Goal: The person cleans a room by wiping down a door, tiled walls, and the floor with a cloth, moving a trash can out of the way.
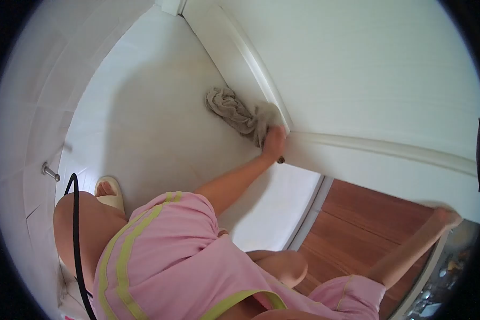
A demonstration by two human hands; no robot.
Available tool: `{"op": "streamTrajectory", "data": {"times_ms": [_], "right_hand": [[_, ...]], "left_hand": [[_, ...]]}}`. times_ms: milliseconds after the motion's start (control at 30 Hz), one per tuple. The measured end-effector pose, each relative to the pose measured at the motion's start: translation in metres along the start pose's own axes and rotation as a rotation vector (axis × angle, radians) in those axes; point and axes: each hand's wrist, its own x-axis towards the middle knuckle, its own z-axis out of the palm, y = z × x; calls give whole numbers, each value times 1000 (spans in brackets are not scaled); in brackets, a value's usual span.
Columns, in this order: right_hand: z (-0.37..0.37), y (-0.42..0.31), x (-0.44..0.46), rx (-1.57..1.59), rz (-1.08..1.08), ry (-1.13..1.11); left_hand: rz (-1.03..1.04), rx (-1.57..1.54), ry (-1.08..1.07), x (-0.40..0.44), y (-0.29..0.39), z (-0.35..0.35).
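A crumpled grey-brown cloth (232, 109) lies against the lower part of a white panelled door (368, 80), partly on the pale floor. My left hand (274, 143) is closed on one end of the cloth, close to the door's bottom corner; its outline is slightly blurred. A small dark thing (281, 159) shows just below that hand. At the far right my right hand (447, 217) grips the edge of the door, with its fingers partly hidden.
Pale floor (160, 106) meets a tiled wall (32, 117) with a metal doorstop (50, 172). A grey threshold (309, 210) borders reddish-brown wood flooring (357, 229). A black cord (76, 229) hangs at left near my knee and a cream slipper (112, 200). Small shiny items (442, 274) are at lower right.
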Motion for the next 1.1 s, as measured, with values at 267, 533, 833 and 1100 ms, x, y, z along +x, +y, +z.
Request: {"op": "streamTrajectory", "data": {"times_ms": [267,533,833,1100], "right_hand": [[-12,-14,-21,-105,-144,36],[21,-15,-51,-92,-47,104],[26,-17,-57,-17,-26,51],[15,-26,-62,-30,-72,2]], "left_hand": [[-319,-459,255,299,-7,-163],[-673,-536,-48,127,-26,-110],[244,106,-137,-42,17,-19],[208,71,439,250,72,-80]]}}
